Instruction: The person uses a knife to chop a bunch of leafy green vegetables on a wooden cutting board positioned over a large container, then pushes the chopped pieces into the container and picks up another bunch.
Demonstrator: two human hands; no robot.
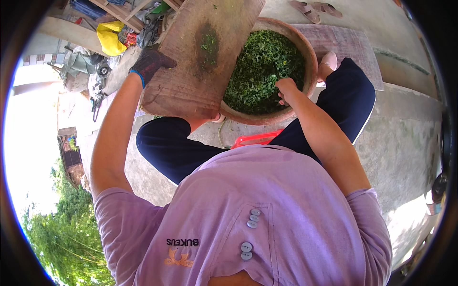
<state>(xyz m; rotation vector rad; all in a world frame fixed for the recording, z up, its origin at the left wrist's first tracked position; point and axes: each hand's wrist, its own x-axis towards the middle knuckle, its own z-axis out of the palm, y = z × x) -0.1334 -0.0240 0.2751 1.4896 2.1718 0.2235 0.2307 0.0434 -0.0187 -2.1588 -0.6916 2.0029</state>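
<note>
My left hand (152, 63), in a dark knit glove with a blue cuff, grips the left edge of a thick wooden board (186, 89). The board is tilted over the left side of a round clay basin (312, 53); its middle has a dark, wet stain with green bits stuck on it. Chopped green leaves (264, 50) fill much of the basin. My bare right hand (286, 91) is over the basin's right side, closed around a slim dark tool (276, 69) that looks like a knife. Its far end is hard to make out against the leaves.
A red plastic stool (256, 138) shows between my knees. Under the basin's far side lies a worn flat panel (352, 50). Sandals (307, 10) rest on the concrete floor beyond. At upper left are a yellow bag (110, 37), wooden slats (120, 14) and assorted clutter.
</note>
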